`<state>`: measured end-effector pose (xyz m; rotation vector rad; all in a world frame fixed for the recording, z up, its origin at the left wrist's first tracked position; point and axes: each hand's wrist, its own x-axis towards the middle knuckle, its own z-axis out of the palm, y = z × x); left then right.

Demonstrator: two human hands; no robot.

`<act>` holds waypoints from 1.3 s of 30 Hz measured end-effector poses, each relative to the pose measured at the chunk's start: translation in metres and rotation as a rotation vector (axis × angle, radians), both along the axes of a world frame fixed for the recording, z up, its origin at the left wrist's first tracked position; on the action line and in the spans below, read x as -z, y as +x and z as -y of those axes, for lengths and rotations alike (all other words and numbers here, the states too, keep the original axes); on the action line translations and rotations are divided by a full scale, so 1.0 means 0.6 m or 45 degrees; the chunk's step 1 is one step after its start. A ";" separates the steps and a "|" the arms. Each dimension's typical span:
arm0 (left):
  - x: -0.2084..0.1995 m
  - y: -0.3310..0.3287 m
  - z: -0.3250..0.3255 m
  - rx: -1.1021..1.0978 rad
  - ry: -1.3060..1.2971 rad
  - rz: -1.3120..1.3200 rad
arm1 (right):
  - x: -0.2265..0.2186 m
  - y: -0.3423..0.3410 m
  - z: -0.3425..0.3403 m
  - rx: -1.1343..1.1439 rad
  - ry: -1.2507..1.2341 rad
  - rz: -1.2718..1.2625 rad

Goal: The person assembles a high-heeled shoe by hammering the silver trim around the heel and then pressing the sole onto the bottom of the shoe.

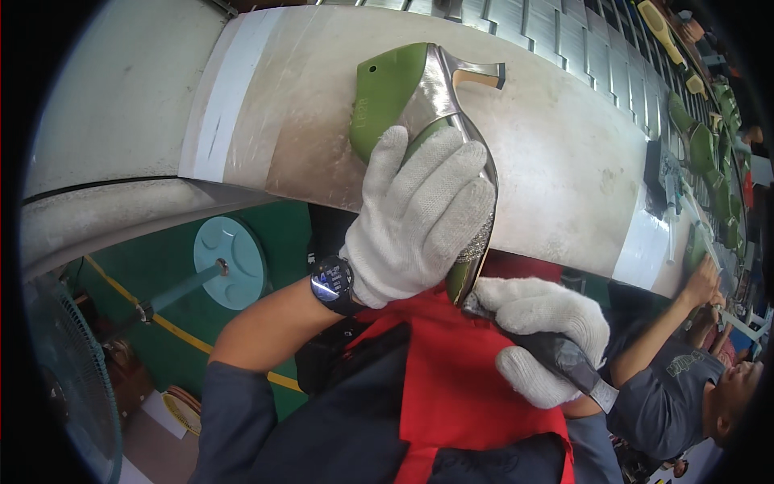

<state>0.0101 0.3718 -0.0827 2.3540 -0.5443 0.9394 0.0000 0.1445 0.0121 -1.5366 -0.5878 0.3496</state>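
Note:
A silver high-heeled sandal (435,97) on a green shoe last (393,77) lies over the bench, its heel at the far end and its toe toward me. My left hand (423,214), in a white knit glove, is closed over the middle of the shoe. A glittery band (477,246) shows beside the fingers. My right hand (548,331), gloved too, grips a hand tool with a dark wrapped handle (560,359). The tool's metal tip is at the shoe's toe; whether it touches is too small to tell.
The pale bench top (564,185) crosses in front of me, with metal rollers (540,32) beyond it. On the right a co-worker's arm (669,315) reaches toward several green lasts (705,153). A fan (68,379) and a round pale-blue stool (230,262) stand at left.

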 end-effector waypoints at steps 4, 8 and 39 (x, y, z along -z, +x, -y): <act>0.011 0.010 -0.001 -0.026 -0.028 0.113 | -0.023 0.011 0.011 0.037 0.015 -0.262; 0.014 0.000 -0.002 -0.073 0.030 0.065 | -0.055 0.055 0.003 0.080 -0.247 0.299; 0.034 0.002 0.005 -0.103 -0.094 0.065 | -0.036 0.253 -0.083 0.058 -0.378 -0.539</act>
